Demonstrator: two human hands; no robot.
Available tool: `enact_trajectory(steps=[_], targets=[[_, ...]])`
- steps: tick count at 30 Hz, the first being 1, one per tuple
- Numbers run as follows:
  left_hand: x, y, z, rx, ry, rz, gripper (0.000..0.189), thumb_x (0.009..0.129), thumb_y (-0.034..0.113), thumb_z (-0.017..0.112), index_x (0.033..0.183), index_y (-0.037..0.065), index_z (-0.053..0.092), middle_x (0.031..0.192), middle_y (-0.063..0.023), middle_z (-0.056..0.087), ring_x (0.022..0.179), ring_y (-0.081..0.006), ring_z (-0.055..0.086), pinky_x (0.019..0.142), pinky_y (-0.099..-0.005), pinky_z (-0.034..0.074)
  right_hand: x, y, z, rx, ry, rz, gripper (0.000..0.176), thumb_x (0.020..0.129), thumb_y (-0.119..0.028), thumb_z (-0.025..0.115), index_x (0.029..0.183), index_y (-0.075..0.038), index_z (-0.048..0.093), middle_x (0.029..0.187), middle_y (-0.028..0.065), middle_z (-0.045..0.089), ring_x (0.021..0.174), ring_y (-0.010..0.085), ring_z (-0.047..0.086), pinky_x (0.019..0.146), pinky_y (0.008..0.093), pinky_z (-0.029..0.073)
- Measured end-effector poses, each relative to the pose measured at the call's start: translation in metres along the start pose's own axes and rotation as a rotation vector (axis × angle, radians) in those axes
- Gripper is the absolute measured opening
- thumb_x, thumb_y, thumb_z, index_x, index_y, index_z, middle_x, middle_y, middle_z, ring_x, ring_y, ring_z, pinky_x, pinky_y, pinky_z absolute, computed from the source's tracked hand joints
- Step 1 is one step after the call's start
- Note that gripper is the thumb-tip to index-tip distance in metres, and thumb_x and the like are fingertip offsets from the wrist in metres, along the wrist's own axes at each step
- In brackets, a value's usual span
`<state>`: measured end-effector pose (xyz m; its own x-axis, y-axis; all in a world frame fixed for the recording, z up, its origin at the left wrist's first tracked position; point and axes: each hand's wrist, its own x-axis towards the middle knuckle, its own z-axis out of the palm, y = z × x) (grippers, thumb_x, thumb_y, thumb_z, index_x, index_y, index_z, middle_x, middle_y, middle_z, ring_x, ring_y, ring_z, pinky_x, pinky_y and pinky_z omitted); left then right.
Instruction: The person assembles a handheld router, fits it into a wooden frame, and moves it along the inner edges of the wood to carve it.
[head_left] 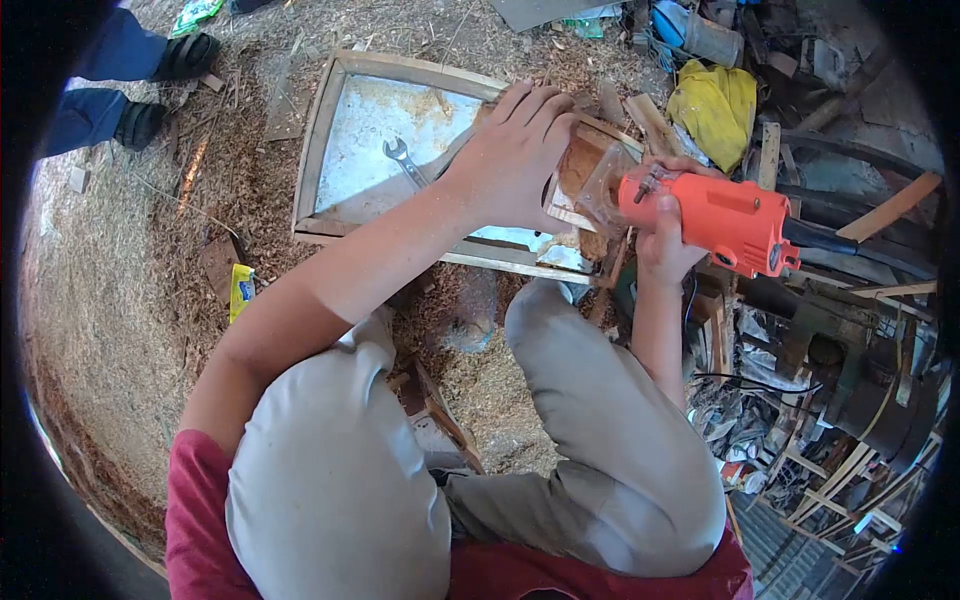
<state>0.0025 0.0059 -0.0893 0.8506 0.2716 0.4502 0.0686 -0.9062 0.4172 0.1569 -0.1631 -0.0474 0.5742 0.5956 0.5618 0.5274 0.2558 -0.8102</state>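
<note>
An orange power tool (715,215) with a clear guard and a black cord is gripped in my right hand (668,235). Its front end meets a wooden piece (580,165). My left hand (515,155) lies over that piece, fingers bent around its far side, pressing or holding it. Both rest at the right part of a wood-framed panel (318,150) with a whitish, stained surface. On the panel, left of my left hand, lies a metal wrench (403,160). The tool's working tip is hidden behind the guard.
Another person's legs (115,60) stand at the upper left. A yellow cloth (712,112) lies beyond the tool. Wood scraps and machinery (835,350) crowd the right side. Shavings cover the ground, with a yellow packet (241,290) at left.
</note>
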Motion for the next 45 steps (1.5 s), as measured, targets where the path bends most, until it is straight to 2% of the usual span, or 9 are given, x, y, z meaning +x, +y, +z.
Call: enact_trajectory(steps=[4, 10, 22, 28, 45], targets=[[0.000, 0.000, -0.002, -0.034, 0.005, 0.006, 0.113, 0.058, 0.063, 0.087, 0.138, -0.006, 0.048, 0.147, -0.0227, 0.048, 0.145, -0.0398, 0.039, 0.127, -0.0541, 0.021, 0.001, 0.000, 0.004, 0.035, 0.003, -0.046, 0.065, 0.086, -0.007, 0.069, 0.141, -0.009, 0.034, 0.117, 0.0197, 0.060, 0.102, 0.0331, 0.067, 0.092, 0.0487, 0.058], [0.001, 0.000, -0.001, -0.029, 0.007, 0.007, 0.110, 0.058, 0.060, 0.088, 0.136, -0.007, 0.048, 0.147, -0.0225, 0.049, 0.145, -0.0388, 0.039, 0.127, -0.0538, 0.022, 0.001, 0.003, -0.002, -0.013, -0.028, 0.005, 0.067, 0.086, -0.008, 0.068, 0.143, -0.010, 0.033, 0.117, 0.0201, 0.060, 0.101, 0.0339, 0.067, 0.087, 0.0496, 0.060], [0.000, 0.001, -0.003, -0.008, -0.007, 0.001, 0.111, 0.059, 0.064, 0.086, 0.136, -0.007, 0.048, 0.146, -0.0220, 0.049, 0.146, -0.0381, 0.039, 0.128, -0.0541, 0.020, 0.002, 0.003, 0.001, 0.019, 0.036, 0.077, 0.055, 0.084, -0.009, 0.070, 0.132, -0.003, 0.044, 0.117, 0.0185, 0.061, 0.105, 0.0332, 0.066, 0.096, 0.0487, 0.056], [0.000, 0.000, -0.002, -0.025, -0.007, 0.002, 0.111, 0.059, 0.063, 0.087, 0.135, -0.007, 0.049, 0.146, -0.0219, 0.049, 0.145, -0.0380, 0.039, 0.128, -0.0540, 0.021, 0.005, 0.006, 0.003, 0.005, 0.034, 0.018, 0.052, 0.084, -0.010, 0.071, 0.129, -0.001, 0.046, 0.117, 0.0185, 0.062, 0.105, 0.0314, 0.066, 0.097, 0.0469, 0.055], [0.000, 0.001, -0.002, -0.026, -0.019, -0.017, 0.107, 0.059, 0.057, 0.089, 0.134, -0.007, 0.048, 0.147, -0.0218, 0.048, 0.147, -0.0372, 0.037, 0.129, -0.0534, 0.020, 0.009, 0.006, 0.008, 0.012, 0.059, 0.023, 0.056, 0.083, -0.008, 0.070, 0.131, -0.003, 0.042, 0.115, 0.0201, 0.062, 0.102, 0.0313, 0.067, 0.093, 0.0480, 0.056]])
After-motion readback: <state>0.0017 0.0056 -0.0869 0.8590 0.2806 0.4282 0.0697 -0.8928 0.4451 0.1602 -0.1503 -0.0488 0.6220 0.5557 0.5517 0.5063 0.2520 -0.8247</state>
